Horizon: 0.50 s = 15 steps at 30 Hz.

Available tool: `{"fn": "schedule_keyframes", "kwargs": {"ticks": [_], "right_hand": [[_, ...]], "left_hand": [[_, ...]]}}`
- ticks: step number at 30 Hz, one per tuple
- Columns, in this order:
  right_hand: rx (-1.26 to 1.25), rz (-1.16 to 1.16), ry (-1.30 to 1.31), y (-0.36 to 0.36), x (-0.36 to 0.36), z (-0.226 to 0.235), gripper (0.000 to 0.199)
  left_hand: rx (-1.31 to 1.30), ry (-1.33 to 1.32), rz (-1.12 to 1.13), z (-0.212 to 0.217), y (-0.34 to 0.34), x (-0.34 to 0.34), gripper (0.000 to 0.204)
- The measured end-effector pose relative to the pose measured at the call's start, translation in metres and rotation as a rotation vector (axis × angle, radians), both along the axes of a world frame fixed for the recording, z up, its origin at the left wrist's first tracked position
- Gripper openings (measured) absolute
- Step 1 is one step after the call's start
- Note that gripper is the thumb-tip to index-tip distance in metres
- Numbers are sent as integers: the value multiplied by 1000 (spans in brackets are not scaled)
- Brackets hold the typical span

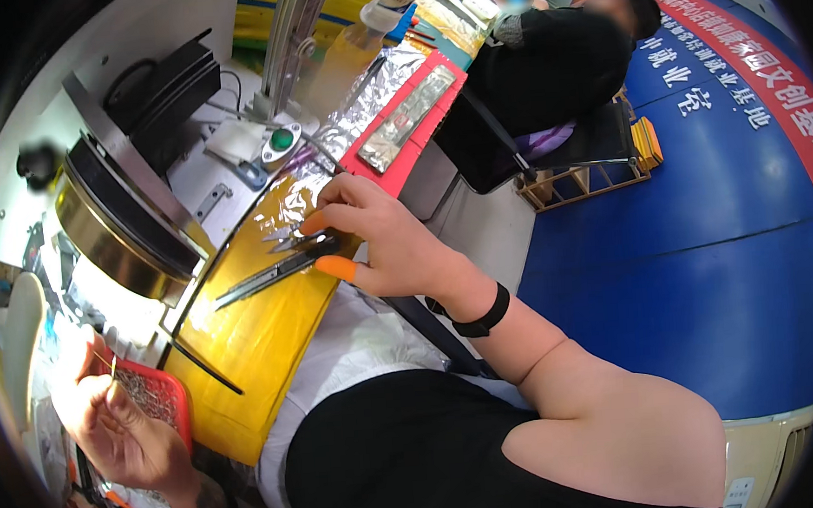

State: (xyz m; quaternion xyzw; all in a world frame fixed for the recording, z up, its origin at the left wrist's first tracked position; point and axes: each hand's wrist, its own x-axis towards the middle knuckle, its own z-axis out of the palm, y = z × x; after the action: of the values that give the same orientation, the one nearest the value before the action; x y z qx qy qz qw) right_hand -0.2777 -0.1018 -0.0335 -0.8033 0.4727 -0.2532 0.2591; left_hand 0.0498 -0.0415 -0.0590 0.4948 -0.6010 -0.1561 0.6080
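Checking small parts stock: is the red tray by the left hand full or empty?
Not empty: small metallic pieces cover the red tray beside the left hand.

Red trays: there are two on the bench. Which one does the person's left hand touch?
The small mesh-bottomed red tray beside the left hand. The long one holding foil lies far up the bench, beyond the right hand.

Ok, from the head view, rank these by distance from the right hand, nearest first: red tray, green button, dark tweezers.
From the right hand:
1. Dark tweezers, at its fingertips on the yellow board.
2. Green button, farther up the bench, to the left.
3. Red tray, low on the left, beside the left hand.
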Motion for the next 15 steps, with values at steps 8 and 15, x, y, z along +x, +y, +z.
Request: {"fn": "schedule_keyframes", "kwargs": {"ticks": [8,15], "right_hand": [[-174,12,88,-2,4,-29,29],[-366,78,165,-19,10,-33,21]], "left_hand": [[2,2,25,-3,0,-1,9],[3,18,-3,-1,4,0,12]]}}
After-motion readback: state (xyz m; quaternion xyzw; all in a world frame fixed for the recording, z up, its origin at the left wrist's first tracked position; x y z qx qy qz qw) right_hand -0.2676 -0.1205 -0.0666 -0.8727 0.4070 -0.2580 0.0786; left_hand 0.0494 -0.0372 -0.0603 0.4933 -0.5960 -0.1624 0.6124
